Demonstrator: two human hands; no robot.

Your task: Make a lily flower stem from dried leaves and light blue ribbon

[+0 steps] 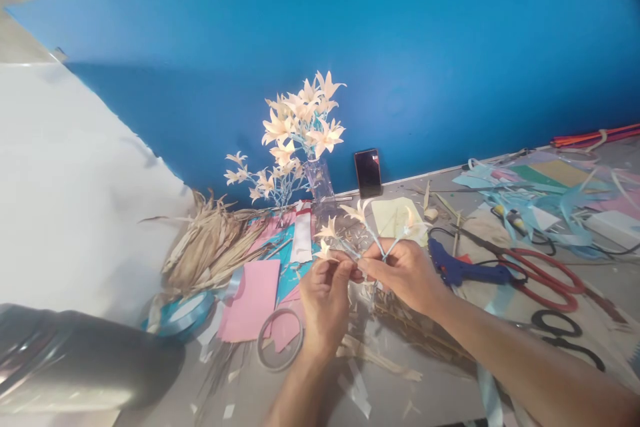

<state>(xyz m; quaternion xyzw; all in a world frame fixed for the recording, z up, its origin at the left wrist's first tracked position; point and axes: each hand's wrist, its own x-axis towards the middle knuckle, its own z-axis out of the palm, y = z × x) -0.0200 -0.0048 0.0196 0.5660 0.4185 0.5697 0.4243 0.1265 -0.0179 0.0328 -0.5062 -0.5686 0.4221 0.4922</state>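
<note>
So the flower sprig [374, 235] is right up in the hands, above the desk [435, 380]. Right hand [407, 275] is the one on it: fingers pinched around the blue stems, which fan out from the grip between roughly 10 and 1 o'clock, blooms outward. Left hand [326, 297] sits at 9 o'clock from there, fingertips right by the right's, fingers in a narrow pinch; honestly can't tell if anything's between them. Clear vase [321, 180] with more flowers is at 11, blue glue gun [467, 272] at 3.
</note>
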